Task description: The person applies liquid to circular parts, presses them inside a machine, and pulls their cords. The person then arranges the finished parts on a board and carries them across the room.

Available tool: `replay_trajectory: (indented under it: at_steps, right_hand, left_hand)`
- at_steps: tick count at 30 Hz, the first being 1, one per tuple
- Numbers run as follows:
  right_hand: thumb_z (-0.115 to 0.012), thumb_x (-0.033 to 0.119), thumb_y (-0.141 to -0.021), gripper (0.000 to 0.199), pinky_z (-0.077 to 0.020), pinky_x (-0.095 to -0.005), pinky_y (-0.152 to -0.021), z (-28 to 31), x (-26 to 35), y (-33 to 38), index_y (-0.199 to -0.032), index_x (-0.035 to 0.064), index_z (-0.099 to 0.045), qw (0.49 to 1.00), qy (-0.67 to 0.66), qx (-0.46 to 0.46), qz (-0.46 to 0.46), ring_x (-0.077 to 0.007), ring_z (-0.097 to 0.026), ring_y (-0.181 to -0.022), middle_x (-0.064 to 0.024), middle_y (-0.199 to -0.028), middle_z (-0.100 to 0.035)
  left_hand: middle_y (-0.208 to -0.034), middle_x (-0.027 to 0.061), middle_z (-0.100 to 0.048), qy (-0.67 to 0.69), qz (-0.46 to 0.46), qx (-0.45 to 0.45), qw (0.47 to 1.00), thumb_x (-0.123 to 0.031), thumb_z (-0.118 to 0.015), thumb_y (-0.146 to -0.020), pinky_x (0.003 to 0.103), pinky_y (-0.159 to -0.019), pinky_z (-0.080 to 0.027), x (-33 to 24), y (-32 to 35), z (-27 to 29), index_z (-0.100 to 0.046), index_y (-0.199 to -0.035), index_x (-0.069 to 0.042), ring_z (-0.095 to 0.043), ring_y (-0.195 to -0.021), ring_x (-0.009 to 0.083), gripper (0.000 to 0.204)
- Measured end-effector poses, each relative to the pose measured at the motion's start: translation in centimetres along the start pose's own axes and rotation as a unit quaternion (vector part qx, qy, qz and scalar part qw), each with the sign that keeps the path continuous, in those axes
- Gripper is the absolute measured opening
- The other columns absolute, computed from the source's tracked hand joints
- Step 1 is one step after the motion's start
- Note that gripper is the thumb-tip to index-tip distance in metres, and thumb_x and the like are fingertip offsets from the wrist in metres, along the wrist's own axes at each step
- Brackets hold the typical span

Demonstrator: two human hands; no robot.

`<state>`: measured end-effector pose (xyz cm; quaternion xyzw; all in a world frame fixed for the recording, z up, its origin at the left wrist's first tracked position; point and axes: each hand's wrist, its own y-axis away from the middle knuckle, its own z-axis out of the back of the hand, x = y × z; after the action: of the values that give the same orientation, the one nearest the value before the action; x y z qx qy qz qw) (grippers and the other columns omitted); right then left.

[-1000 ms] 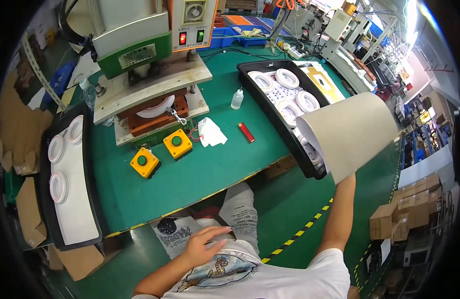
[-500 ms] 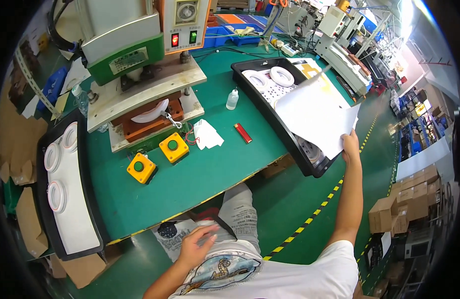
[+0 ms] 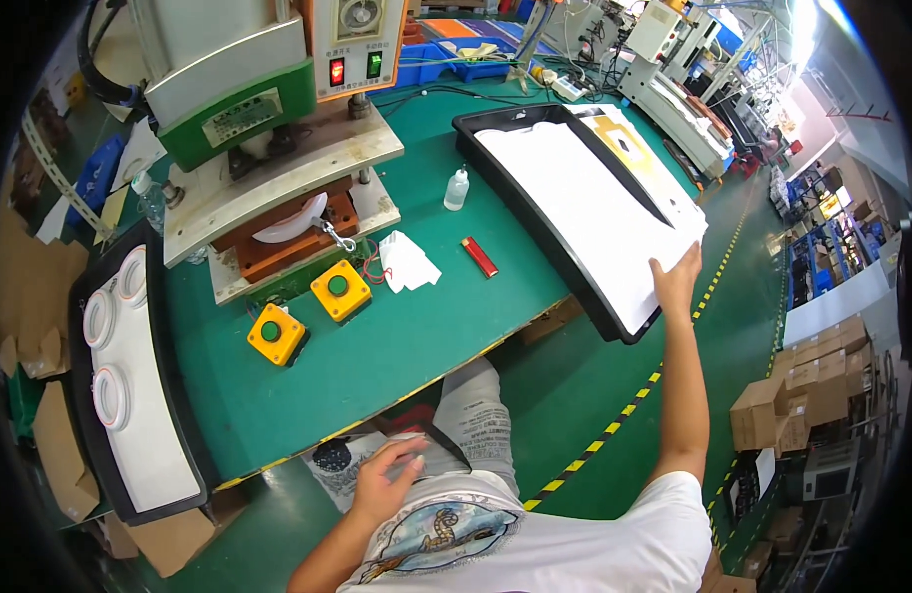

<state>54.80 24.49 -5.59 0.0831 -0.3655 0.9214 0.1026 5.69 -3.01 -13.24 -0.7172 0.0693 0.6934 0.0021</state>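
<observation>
A white sheet lies flat inside the black tray on the right of the bench and covers what is in it. My right hand is at the tray's near right corner, thumb apart from the fingers. Its fingertips touch or nearly touch white paper there; the exact contact is hard to see. Beyond the tray is a white sheet with a yellow patch. My left hand hovers over my lap, fingers loosely apart, with nothing in it.
A press stands at the left, holding a white curved piece on its orange-brown block. Before it are two yellow button boxes, white cloth, a red lighter and a small bottle. White rings sit in a left tray.
The white sheet, lifted and tilted in my right hand before, has come down flat over the rings in the tray. My right hand has shifted slightly left. My left hand has barely moved.
</observation>
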Motion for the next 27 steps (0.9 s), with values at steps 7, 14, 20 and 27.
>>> replay_trajectory:
  at_steps: [7, 14, 20, 27]
  right_hand:
    - [-0.058, 0.05, -0.089, 0.068, -0.0274, -0.0575, -0.109, -1.8, 6.5, 1.5, -0.144, 0.0153, -0.04, 0.927, 0.025, 0.336, 0.166, -0.044, -0.026, -0.138, -0.0248, -0.15, -0.027]
    - [-0.056, 0.05, -0.09, 0.071, -0.0296, -0.0614, -0.107, -3.7, 8.8, 0.6, -0.148, 0.0167, -0.03, 0.911, 0.023, 0.387, 0.143, -0.0428, -0.026, -0.139, -0.0223, -0.152, -0.023]
    - [-0.067, 0.047, -0.082, 0.077, -0.035, -0.0428, -0.109, -0.3, 7.6, -0.6, -0.141, 0.0055, -0.042, 0.926, -0.028, 0.362, 0.105, -0.0424, -0.037, -0.133, -0.0259, -0.147, -0.032]
    - [-0.081, 0.044, -0.067, 0.088, -0.0399, -0.0412, -0.105, 6.0, 7.1, -2.2, -0.137, 0.0036, -0.047, 0.86, 0.063, 0.485, 0.145, -0.0408, -0.043, -0.129, -0.0248, -0.143, -0.04]
  left_hand:
    - [-0.114, 0.0108, -0.064, 0.0, 0.012, 0.011, 1.0, -0.003, -0.061, -0.09, 0.031, -0.092, -0.048, -0.4, -0.3, -0.4, -0.061, -0.119, 0.001, -0.06, -0.108, 0.0187, 0.03]
    - [-0.113, 0.0102, -0.064, -0.001, 0.016, -0.001, 1.0, -0.002, -0.062, -0.088, 0.031, -0.092, -0.049, -0.8, -0.1, -0.8, -0.062, -0.117, -0.001, -0.06, -0.106, 0.0185, 0.03]
    - [-0.111, 0.0111, -0.063, 0.012, 0.023, -0.012, 1.0, 0.0, -0.062, -0.088, 0.031, -0.092, -0.049, -0.5, 0.1, -0.6, -0.061, -0.118, 0.001, -0.061, -0.106, 0.0191, 0.03]
    - [-0.113, 0.0113, -0.063, 0.019, 0.026, 0.006, 0.999, 0.0, -0.061, -0.088, 0.032, -0.092, -0.049, -0.1, -0.4, -0.4, -0.061, -0.119, 0.0, -0.06, -0.107, 0.0193, 0.031]
